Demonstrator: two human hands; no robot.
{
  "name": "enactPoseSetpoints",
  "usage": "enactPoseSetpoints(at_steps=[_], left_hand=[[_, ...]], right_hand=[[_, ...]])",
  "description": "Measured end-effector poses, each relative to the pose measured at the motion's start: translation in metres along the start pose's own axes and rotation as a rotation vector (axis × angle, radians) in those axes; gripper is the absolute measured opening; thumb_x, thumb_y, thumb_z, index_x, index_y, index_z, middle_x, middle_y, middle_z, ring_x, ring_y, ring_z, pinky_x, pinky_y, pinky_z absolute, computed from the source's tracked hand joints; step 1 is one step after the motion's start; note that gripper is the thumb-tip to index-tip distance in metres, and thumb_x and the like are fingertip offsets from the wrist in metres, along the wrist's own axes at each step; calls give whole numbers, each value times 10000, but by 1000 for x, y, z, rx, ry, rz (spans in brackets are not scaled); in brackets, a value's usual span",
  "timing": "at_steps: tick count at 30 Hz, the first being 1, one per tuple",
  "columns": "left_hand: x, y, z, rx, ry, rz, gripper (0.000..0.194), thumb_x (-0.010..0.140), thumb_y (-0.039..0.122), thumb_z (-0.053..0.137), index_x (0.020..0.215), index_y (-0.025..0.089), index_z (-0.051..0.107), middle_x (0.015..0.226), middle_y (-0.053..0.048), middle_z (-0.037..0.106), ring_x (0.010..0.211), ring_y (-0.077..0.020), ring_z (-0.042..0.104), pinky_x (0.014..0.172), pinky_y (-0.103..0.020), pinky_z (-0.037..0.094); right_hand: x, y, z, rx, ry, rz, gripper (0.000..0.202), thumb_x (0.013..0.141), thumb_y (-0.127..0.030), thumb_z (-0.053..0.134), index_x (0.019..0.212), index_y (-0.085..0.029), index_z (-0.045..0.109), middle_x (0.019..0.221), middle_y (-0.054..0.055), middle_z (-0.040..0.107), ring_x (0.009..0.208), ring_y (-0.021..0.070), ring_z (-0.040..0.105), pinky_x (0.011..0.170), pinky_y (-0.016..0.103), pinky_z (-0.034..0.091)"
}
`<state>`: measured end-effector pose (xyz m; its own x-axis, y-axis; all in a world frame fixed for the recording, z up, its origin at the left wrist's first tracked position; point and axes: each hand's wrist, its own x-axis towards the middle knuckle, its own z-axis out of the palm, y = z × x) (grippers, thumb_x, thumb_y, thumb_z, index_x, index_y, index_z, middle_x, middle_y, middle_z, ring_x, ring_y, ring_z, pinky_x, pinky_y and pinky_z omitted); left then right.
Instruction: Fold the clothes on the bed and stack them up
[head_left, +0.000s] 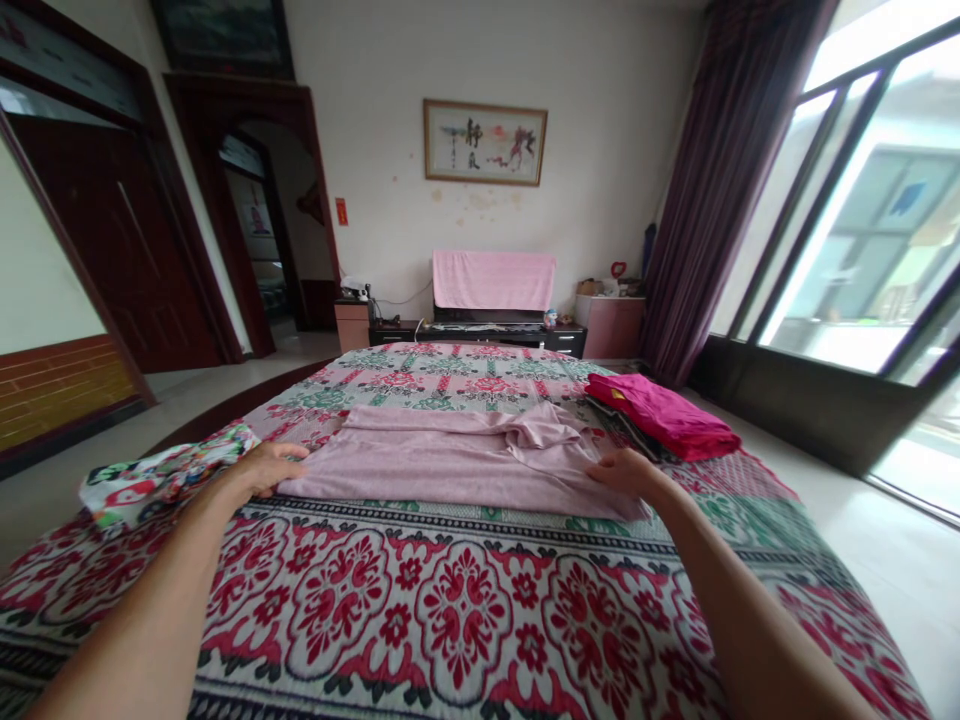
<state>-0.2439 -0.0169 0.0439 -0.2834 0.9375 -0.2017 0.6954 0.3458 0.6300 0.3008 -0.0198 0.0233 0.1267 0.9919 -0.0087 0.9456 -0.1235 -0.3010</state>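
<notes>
A pale pink garment (442, 465) lies stretched lengthwise across the patterned bedspread (465, 610), partly folded along its far side and bunched toward the right. At its left end, my left hand (271, 468) has its fingers closed on the cloth. My right hand (624, 470) pinches the fabric near the right end, its thumb side toward the middle. The fingertips of both hands are partly hidden against the cloth. Just left of my left hand is a crumpled multicoloured printed cloth (150, 480).
A stack of folded clothes with a bright magenta one on top (667, 412) sits on the right. Beyond the bed stands a low cabinet (570, 340) under a pink towel (495, 280). A purple curtain (697, 190) and a glass door (847, 230) are at the right.
</notes>
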Motion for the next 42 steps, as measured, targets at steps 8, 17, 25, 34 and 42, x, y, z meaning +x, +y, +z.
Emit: enactPoseSetpoints(at_steps=[8,17,25,34,42], left_hand=[[-9,2,-5,8,-41,20,624,605,283,548,1206,115,577,488,88,353,480,-86,331,453,-172,245],[3,-7,-7,8,-35,6,580,626,322,571,1172,130,605,461,92,353,460,-83,343,450,-167,259],[-4,1,-3,38,-8,-44,512,596,320,602,1061,109,626,412,84,383,466,-103,386,444,-168,267],[13,-12,1,76,-16,-23,337,587,305,590,878,139,632,420,71,414,453,-99,397,433,-174,269],[-3,1,-1,105,15,-27,373,605,280,595,949,143,642,439,76,396,493,-110,400,446,-183,287]], right_hand=[[-2,5,-8,126,-35,14,314,689,-357,613,445,-184,518,445,-20,411,489,117,418,477,256,297],[-1,15,-15,140,-75,-77,374,724,-425,612,454,-195,494,447,-25,414,475,113,387,472,262,308],[2,22,-13,121,-7,-48,367,712,-463,630,502,-171,556,467,-4,487,491,114,412,482,257,337],[2,26,-18,348,-47,-127,289,713,-439,595,644,-159,621,548,-16,517,534,109,438,489,230,340],[-2,8,-13,151,-40,-141,170,748,-331,600,747,-175,667,746,75,669,695,184,587,628,290,450]])
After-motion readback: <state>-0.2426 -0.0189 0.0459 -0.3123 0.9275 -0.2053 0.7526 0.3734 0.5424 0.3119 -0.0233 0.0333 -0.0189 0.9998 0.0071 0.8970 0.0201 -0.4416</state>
